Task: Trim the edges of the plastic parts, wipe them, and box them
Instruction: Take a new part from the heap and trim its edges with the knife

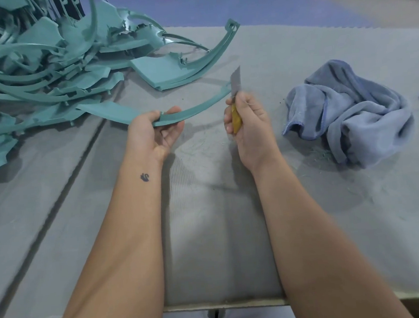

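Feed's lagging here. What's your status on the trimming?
Left hand grips curved teal part. Right hand grips knife, blade up near part's tip. Cloth lies to the right, untouched. Nothing in the way.

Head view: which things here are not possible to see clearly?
- Knife: the right hand hides most of its yellow handle.
- Plastic part: the left hand covers the section it holds.
- Teal pile: cut off by left edge.
- Box: none in view.
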`<state>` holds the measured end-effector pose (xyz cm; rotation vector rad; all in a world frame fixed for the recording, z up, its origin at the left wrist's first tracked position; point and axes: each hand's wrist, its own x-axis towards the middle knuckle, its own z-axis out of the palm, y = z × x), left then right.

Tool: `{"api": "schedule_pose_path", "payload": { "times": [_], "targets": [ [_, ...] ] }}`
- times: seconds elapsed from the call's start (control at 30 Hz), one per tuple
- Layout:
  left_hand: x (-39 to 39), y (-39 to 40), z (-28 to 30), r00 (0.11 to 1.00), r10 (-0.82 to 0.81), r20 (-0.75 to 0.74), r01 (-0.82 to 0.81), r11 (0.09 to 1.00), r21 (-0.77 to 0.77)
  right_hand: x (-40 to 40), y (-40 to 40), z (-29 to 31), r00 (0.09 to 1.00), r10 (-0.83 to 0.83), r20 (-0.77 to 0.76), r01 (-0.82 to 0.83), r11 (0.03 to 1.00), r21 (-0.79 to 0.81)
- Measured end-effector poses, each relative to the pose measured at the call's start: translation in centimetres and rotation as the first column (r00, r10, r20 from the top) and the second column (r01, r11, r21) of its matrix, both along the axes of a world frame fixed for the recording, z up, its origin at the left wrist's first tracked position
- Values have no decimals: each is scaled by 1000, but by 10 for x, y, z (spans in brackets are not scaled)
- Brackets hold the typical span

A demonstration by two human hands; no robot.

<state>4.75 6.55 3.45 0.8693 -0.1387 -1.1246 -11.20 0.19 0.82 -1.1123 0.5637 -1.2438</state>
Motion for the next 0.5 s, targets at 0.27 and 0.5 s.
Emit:
{"api": "schedule_pose_path", "payload": {
  "times": [0.27,0.5],
  "targets": [
    [0,0,4,798,-102,593,-32,977,212,-3,-6,4,972,-227,67,208,955,211],
    [-1,1,3,637,-317,703,70,931,357,12,7,6,908,-270,-321,249,963,-105]
  ]
}}
